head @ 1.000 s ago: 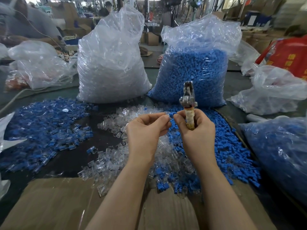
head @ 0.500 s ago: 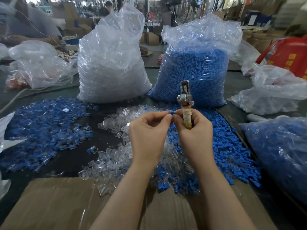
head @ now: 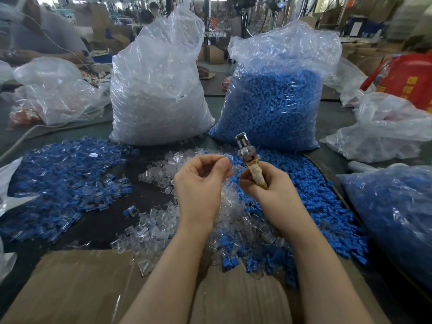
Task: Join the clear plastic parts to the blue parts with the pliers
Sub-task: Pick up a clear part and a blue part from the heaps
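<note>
Left hand (head: pixel 198 183) pinches a small blue part (head: pixel 229 157) at its fingertips, held up above the table (head: pixel 93 225), just left of the pliers (head: pixel 247 160). Right hand (head: pixel 268 190) is wrapped round the taped pliers handle, nose pointing up and away; can't tell whether the nose is parted or closed. Whether a clear piece already sits on the blue part is too small to read. Likely step: feeding the part to the pliers for a press. To do it well: keep the part square to the nose, seat it fully before squeezing, fingertips off the pinch line, squeeze once and firmly. Part looks small, rigid, slippery, easy to drop. Loose clear parts (head: pixel 233 220) are heaped under the hands, loose blue parts (head: pixel 315 195) to the right, what looks like a joined pile (head: pixel 58 178) to the left.
</note>
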Available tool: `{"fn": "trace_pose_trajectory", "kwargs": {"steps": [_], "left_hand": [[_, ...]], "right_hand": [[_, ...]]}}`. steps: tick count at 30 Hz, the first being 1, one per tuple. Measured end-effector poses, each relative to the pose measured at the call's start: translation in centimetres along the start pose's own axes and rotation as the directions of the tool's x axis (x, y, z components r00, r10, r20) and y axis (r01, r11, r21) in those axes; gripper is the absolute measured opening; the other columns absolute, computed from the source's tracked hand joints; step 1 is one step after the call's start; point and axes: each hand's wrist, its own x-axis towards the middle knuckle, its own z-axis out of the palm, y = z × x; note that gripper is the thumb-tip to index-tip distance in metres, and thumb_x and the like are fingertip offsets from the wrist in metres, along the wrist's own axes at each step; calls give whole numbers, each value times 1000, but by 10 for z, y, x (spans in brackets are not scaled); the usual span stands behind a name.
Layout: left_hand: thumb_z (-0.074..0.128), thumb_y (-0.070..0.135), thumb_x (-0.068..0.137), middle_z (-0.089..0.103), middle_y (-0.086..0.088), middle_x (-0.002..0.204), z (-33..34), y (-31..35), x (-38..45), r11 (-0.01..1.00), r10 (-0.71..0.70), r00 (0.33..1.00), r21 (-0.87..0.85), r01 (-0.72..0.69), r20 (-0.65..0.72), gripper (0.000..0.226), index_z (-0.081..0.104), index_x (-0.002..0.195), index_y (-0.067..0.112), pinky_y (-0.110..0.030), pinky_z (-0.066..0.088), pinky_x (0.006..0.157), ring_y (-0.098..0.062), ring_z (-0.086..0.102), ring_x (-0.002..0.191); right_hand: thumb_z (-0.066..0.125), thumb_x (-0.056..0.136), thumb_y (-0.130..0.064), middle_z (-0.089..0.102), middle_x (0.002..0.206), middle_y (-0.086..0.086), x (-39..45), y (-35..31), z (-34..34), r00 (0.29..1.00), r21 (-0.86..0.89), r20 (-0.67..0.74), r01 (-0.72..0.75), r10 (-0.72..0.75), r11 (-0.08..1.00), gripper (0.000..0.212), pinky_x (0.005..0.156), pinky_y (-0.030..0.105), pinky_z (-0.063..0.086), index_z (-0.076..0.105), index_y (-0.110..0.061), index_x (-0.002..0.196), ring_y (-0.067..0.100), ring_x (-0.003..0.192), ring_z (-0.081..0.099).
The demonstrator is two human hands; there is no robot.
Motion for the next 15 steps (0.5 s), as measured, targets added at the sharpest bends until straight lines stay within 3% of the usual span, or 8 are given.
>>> {"fn": "trace_pose_trajectory", "kwargs": {"steps": [5, 9, 12, 15], "left_hand": [[68, -1, 88, 72, 3, 67, 0, 0, 2, 998, 33, 999, -61, -33, -2, 11, 69, 82, 9, -15, 53, 63, -6, 68, 64], [68, 0, 88, 72, 6, 69, 0, 0, 2, 997, 61, 998, -38, -61, 13, 12, 69, 82, 11, -15, 53, 65, -4, 67, 65], [68, 0, 88, 73, 6, 72, -1, 0, 1, 997, 71, 997, -31, -70, 28, 12, 69, 84, 11, -15, 53, 66, -4, 68, 67], [67, 1, 88, 72, 6, 73, -2, 0, 1, 997, 68, 997, -39, -66, 38, 12, 69, 84, 11, -15, 53, 66, -3, 67, 68]], "right_hand": [[67, 87, -18, 63, 77, -3, -1, 3, -4, 996, -85, 86, -25, 33, 996, 6, 73, 47, 51, 62, -21, 86, 26, 75, 59], [66, 88, -19, 58, 70, -13, -1, 3, -4, 991, -111, 129, -18, 33, 994, 6, 66, 43, 48, 60, -21, 87, 11, 64, 51], [62, 84, -20, 58, 71, -7, -1, 2, -5, 989, -124, 149, -1, 19, 992, 4, 66, 46, 48, 59, -21, 85, 12, 64, 50], [61, 85, -12, 55, 64, -13, -2, 3, -4, 987, -154, 158, 16, 9, 988, 12, 60, 39, 42, 58, -23, 83, 9, 58, 45]]}}
